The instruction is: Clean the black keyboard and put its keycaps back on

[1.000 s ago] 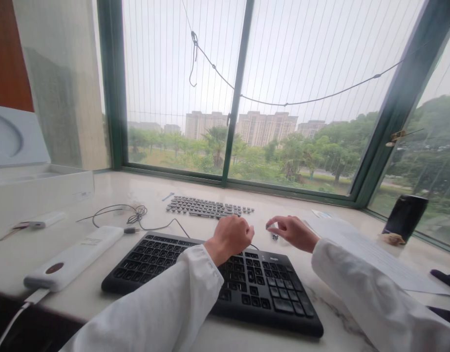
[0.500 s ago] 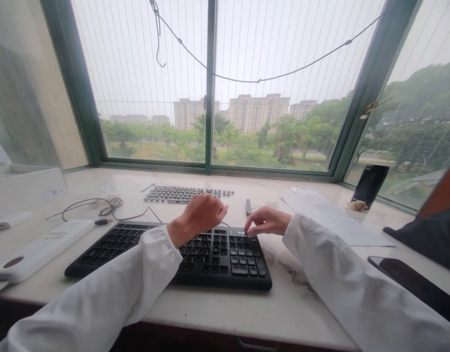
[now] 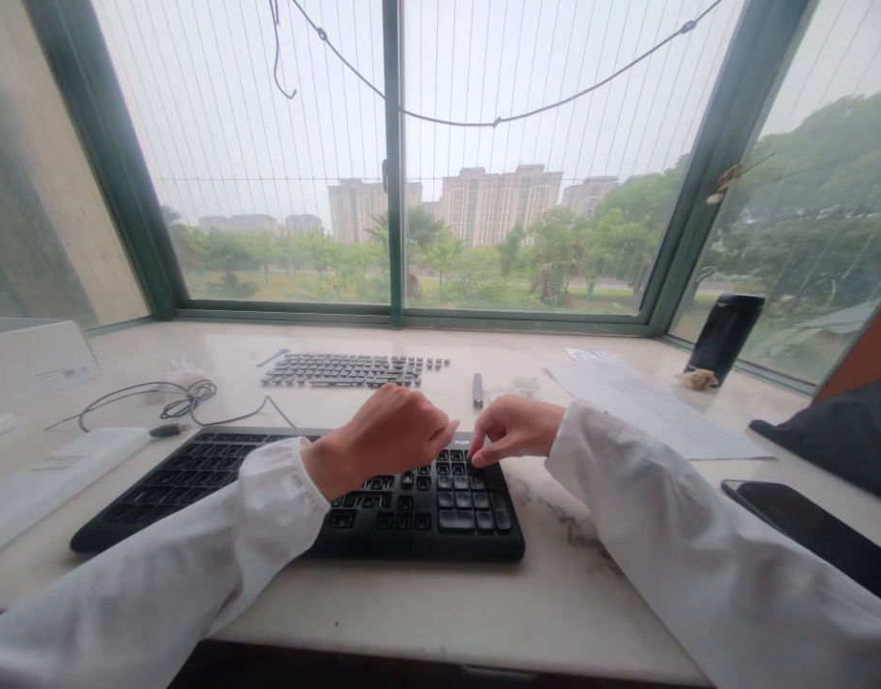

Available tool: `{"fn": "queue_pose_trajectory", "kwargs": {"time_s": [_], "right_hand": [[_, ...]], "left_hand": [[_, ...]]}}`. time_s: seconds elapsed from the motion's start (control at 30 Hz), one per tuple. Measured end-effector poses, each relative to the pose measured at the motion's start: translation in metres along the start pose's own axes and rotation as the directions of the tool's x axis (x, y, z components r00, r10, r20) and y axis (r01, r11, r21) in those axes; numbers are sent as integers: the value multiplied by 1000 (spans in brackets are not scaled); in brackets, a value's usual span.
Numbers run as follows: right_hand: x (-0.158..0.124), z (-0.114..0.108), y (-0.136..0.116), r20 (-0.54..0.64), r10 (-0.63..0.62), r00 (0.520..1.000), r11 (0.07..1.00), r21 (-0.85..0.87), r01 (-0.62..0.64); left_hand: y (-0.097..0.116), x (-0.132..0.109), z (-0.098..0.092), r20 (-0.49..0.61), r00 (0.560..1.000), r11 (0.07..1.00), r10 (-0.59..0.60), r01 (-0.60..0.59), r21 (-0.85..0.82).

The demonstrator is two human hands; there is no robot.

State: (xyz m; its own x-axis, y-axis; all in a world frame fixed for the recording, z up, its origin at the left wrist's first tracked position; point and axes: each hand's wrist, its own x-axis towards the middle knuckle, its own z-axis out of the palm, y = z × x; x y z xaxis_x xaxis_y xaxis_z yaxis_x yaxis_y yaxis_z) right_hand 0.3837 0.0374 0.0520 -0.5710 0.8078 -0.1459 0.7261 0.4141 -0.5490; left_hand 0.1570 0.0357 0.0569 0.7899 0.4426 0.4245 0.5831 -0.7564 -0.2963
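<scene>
A black keyboard (image 3: 440, 547) lies before me, most of its key sockets bare. Keycaps (image 3: 457, 519) sit on much of its number pad. Above the keyboard's right-centre part, my left hand (image 3: 384, 433) is closed with its knuckles up; whatever its fingers may hold is hidden. My right hand (image 3: 516, 428) is at the pad's top right corner, thumb and fingertips curled together in a pinch against the keys. Anything between those fingertips is too small to make out. Loose keycaps (image 3: 343, 369) lie in rows behind the keyboard.
A small dark stick-like object (image 3: 477, 390) and paper sheets (image 3: 651, 411) lie beyond my right hand. To the right are a phone (image 3: 791, 517) and a black upright object (image 3: 725, 337). A cable (image 3: 188, 397) and white boxes (image 3: 59, 469) occupy the left side.
The view has tilted down and turned slightly right. My right hand's fingertips have moved a little nearer along the number pad's top right keys. My left hand stays closed, now closer to the right hand.
</scene>
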Motion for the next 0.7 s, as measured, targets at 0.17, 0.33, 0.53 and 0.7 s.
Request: {"fn": "queue_pose_trajectory", "kwargs": {"time_s": [0.17,0.33,0.53,0.7], "right_hand": [[-2,0,-4,-3,-9,1000,1000,-5,9],[-2,1,-5,-4,10,1000,1000,-12,-10],[-4,3,-11,-36,10,999,997,-79,-13],[-5,4,-11,-60,-2,998,998,-64,-2]], "left_hand": [[6,-5,10,6,1000,998,3,-3,-62],[5,-6,13,-14,1000,995,-2,0,-100],[4,-7,16,-2,1000,994,1,-1,-109],[-1,-6,12,14,993,974,114,-109,-199]]}}
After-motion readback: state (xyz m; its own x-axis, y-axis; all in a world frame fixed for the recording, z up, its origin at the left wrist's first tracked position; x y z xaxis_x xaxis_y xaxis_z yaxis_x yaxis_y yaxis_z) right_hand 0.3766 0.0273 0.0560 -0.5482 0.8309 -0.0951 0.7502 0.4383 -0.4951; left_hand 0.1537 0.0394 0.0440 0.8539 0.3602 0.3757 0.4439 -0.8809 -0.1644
